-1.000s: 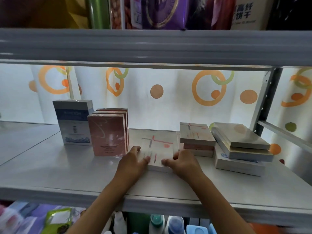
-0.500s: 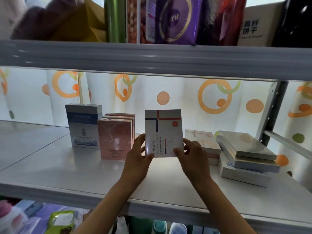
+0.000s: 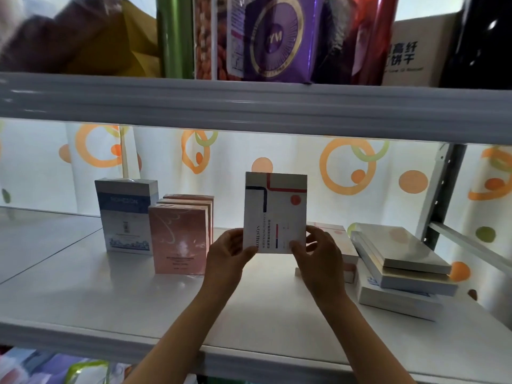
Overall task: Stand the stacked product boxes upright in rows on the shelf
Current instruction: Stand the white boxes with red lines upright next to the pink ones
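The white box that lay flat on the shelf a second ago is now up off it, held upright in the air with its printed front facing out. Both hands have risen with it from the shelf surface. The left hand pinches the box's lower left corner, thumb on the front and fingers curled behind its edge. The right hand grips the lower right corner in the same way, thumb across the front face. The bottom edge of the box hangs clear above the shelf, just right of the row of pink boxes, which stand upright one behind another. To the left of those, touching or nearly so, stands a blue and white box, also upright. Behind the right hand lies a short stack of flat boxes with pale pink sides, partly hidden by the hand. Further right sits a stack of larger flat boxes, three high, skewed against one another, the top one tilted. Behind the shelf hangs a white curtain printed with orange rings and dots. The upper shelf carries packets, among them a purple bag with a gold ring.
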{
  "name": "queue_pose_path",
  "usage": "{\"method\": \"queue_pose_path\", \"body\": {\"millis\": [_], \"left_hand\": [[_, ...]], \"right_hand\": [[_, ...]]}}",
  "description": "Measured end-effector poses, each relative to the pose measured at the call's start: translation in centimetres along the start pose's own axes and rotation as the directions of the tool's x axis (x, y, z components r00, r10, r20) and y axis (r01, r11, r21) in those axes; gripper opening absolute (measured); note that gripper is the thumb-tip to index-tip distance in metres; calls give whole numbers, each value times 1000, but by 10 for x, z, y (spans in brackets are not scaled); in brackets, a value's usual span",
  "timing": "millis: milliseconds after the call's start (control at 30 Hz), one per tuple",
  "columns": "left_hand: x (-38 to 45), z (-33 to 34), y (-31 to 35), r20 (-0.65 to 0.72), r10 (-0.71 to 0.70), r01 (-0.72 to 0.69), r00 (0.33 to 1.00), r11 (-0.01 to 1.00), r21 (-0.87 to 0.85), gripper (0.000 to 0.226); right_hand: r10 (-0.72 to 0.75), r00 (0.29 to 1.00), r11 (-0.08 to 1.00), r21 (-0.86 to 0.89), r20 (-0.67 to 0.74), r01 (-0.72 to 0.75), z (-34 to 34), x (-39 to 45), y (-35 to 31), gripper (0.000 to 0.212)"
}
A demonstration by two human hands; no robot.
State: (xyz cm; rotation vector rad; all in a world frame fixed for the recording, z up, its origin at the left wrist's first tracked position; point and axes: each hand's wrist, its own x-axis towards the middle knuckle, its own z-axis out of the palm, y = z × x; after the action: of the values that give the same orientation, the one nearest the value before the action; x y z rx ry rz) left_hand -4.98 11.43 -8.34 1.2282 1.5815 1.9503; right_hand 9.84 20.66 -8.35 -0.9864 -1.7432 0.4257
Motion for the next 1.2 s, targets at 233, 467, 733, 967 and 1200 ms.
{"method": "queue_pose_path", "body": {"millis": [233,467,733,967,1200], "left_hand": [[14,-6,24,-23,52,-55,998,986,-156,26],[18,-8,45,-72,82,-91,994,988,-125,29],[17,-5,38,-193,25,-51,981,990,-134,42],[16,-2,33,-116,29,-43,993,992,-121,24],[13,0,36,-120,80,-90,989,993,-77,24]], "right_hand": [[168,984,968,197,-63,-153,-19,9,4,74],[25,985,940,332,171,-82,-23,11,-1,19],[36,986,886,452,162,-107,-25,8,4,22],[91,990,891,436,104,-128,-25,12,15,24],[129,987,865,477,92,-157,-29,10,12,21]]}}
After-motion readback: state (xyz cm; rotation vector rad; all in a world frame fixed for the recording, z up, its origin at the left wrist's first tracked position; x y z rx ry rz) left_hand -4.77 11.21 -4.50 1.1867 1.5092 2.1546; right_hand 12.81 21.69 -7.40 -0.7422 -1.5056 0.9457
